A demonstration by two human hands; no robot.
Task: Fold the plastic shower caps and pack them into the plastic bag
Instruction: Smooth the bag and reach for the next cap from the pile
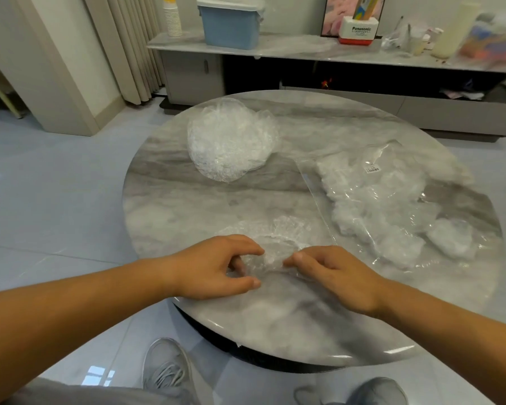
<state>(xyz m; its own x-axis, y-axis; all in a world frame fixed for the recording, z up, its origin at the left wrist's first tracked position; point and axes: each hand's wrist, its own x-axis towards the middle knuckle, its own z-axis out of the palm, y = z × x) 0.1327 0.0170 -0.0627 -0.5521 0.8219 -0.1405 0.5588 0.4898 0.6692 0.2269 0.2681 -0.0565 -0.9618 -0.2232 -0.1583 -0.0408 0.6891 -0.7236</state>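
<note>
- Setting: a tiled room with a round marble-pattern bench (187, 206) in the centre. All positions below are given relative to this bench.
- Beyond the far edge of the bench: a long low cabinet (193, 68) against the wall. It carries a stack of paper cups (172, 16), a blue lidded tub (231, 24) and a white-and-red box marked "Panasonic" (357, 32). The items at its right end are too blurred to identify.
- Far-left area of the bench top: a loose, unfolded pile of shower caps (231, 141), clear and crumpled, resting on the surface.
- Right area of the bench top: a clear plastic bag (362, 153) lying flat, its open end toward the bench centre. White folded bundles are visible inside. A small barcode label (373, 170) sits on its upper face.
- Near edge of the bench top: one shower cap (278, 238), partly gathered, lying on the surface just beside the bag's near-left corner.
- Left grip (214, 267): thumb and fingers curled, pinching the near-left edge of this cap.
- Right grip (333, 276): fingertips closed on the near-right edge of the same cap. The two grips are near each other but apart.
- Below the near edge of the bench: two grey shoes (164, 372) on the floor.
</note>
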